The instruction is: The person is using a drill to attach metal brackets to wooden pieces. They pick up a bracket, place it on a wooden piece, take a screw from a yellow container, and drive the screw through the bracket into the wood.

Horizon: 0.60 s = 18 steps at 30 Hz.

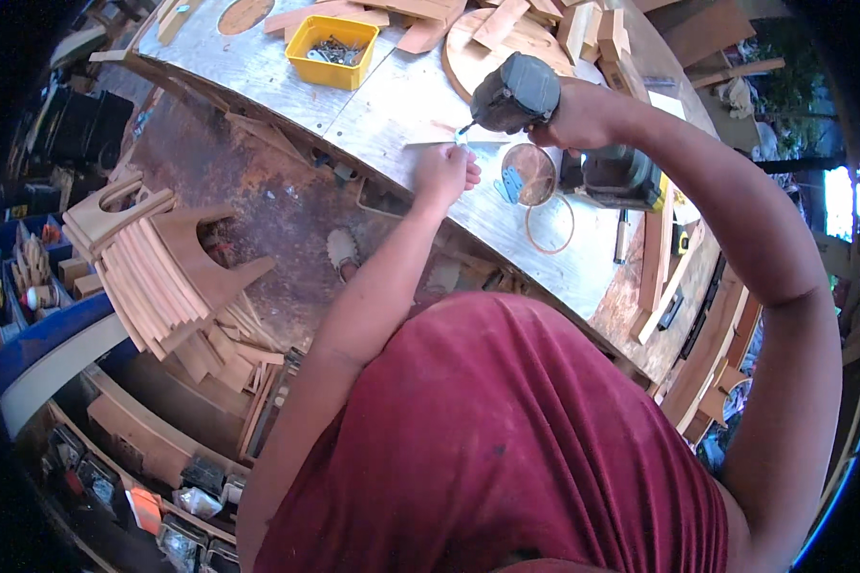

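Observation:
A dark cordless drill (516, 94) is gripped in my right hand (583, 116), its bit pointing left toward the fingertips of my other hand. My left hand (442, 177) rests closed at the near edge of the white-topped workbench (373, 119). At its fingertips, under the bit, shows a small pale-blue piece (462, 140); what exactly the fingers hold is too small to make out. A thin strip (487, 137) lies by it. Just right of my left hand, light-blue flat pieces (512, 183) lie beside a round brown disc or opening (533, 172).
A yellow tub (331, 52) of screws stands at the back left of the bench. Wood offcuts (592, 38) and a round board (478, 72) lie at the far side. A thin ring (549, 226) is near the front. Stacked cut wooden parts (158, 272) stand left.

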Motion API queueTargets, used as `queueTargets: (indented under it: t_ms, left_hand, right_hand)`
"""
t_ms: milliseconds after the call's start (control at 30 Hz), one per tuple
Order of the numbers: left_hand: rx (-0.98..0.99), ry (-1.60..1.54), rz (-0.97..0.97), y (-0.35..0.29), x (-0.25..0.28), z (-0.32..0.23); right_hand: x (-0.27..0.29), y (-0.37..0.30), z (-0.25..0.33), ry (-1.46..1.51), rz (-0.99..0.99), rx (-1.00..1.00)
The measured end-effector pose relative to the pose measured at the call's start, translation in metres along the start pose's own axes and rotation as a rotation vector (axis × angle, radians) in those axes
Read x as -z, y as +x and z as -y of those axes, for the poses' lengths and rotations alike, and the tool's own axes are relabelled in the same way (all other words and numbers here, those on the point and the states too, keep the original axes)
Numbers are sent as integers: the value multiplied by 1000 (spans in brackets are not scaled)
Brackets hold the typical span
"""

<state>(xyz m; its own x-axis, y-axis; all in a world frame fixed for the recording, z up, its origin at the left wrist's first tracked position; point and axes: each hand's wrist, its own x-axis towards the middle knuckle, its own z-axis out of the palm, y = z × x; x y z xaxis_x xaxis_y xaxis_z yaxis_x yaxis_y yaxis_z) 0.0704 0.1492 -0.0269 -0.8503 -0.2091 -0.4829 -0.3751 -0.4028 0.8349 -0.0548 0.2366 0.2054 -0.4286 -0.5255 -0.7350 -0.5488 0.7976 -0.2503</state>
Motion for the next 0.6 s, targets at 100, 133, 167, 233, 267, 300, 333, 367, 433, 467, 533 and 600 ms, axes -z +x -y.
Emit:
queueTargets:
  t_ms: [100, 133, 167, 233, 267, 300, 333, 367, 433, 467, 533, 600]
  left_hand:
    - [-13, -22, -15, 0, 2, -5]
    - [-9, -16, -4, 0, 4, -6]
    - [-11, -17, 9, 1, 5, -8]
    - [-6, -8, 27, 2, 9, -11]
    - [3, 2, 33, 2, 11, -12]
    - [13, 6, 45, 2, 13, -12]
    - [17, 16, 47, 3, 15, -12]
    - [18, 19, 56, 4, 17, -13]
    - [18, 42, 81, 7, 21, -13]
    - [15, 62, 99, 9, 23, -14]
    - [16, 103, 134, 13, 28, -16]
    - [28, 140, 168, 16, 32, -17]
  right_hand:
    - [2, 3, -1, 29, 20, -34]
    - [2, 3, 0, 41, 24, -81]
    - [3, 4, 0, 10, 29, -51]
    - [3, 5, 2, -71, 21, -14]
    - [3, 5, 3, -56, 13, -28]
    - [3, 5, 4, -33, 8, -32]
    - [3, 5, 5, -5, 1, -25]
    - [2, 6, 5, -11, 8, -41]
    - [2, 6, 7, -9, 19, -46]
    - [2, 7, 8, -53, 22, -22]
    - [4, 8, 10, -141, 28, 26]
    - [6, 6, 10, -72, 53, -44]
